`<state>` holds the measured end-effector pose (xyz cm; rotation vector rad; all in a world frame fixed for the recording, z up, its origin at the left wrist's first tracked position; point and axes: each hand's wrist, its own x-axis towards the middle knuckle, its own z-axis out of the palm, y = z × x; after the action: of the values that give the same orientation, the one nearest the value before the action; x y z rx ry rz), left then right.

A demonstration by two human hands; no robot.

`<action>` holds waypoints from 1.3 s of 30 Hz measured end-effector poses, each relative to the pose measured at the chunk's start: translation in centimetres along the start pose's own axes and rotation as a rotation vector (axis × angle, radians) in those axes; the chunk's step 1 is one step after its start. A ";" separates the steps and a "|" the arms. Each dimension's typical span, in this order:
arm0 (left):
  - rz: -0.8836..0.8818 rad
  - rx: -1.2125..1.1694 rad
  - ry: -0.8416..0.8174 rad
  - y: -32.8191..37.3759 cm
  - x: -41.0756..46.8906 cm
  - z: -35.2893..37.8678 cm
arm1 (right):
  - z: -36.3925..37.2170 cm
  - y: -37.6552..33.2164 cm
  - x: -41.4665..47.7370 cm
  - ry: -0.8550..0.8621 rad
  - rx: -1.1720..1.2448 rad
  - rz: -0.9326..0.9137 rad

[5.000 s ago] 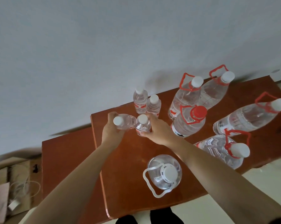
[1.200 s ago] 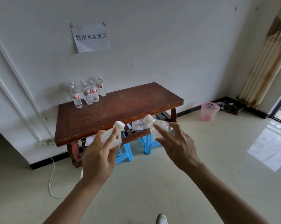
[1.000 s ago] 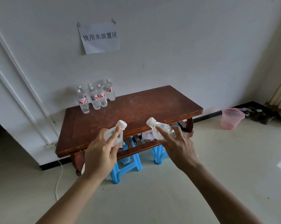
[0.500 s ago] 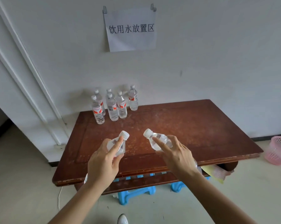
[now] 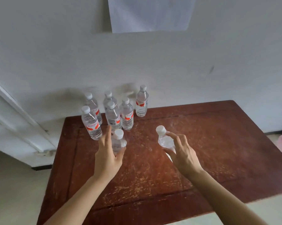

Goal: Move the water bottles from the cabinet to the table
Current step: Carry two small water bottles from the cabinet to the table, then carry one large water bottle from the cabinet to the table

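Red-and-white labels [image 5: 93, 126] wrap the standing bottles [image 5: 127, 111]; print too blurred to read.

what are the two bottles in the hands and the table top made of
Left-hand bottle and right-hand bottle: probably thin clear plastic, since both are see-through with glossy glints. Their caps look like opaque white plastic with a matte finish. Table: looks like wood under a reddish-brown varnish. The finish is semi-gloss but worn, with pale scratches and scuffs breaking the sheen.
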<state>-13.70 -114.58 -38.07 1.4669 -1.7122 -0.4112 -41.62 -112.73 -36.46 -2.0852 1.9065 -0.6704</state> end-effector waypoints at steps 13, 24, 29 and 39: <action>-0.127 -0.027 -0.017 -1.0 9.2 9.3 | 5.3 2.6 17.6 -0.097 0.329 0.190; -0.176 0.058 -0.009 -0.3 9.2 11.0 | 7.3 3.7 20.0 -0.140 0.477 0.157; -0.236 0.057 0.042 -0.7 8.9 10.7 | 6.9 4.4 18.1 -0.204 0.411 0.157; -0.047 0.101 -0.073 0.0 6.9 6.0 | 3.8 1.5 14.5 -0.052 0.201 0.187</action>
<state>-18.06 -122.51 -39.21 1.5848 -1.7811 -0.4132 -40.46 -127.68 -38.01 -1.7611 1.8898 -0.7238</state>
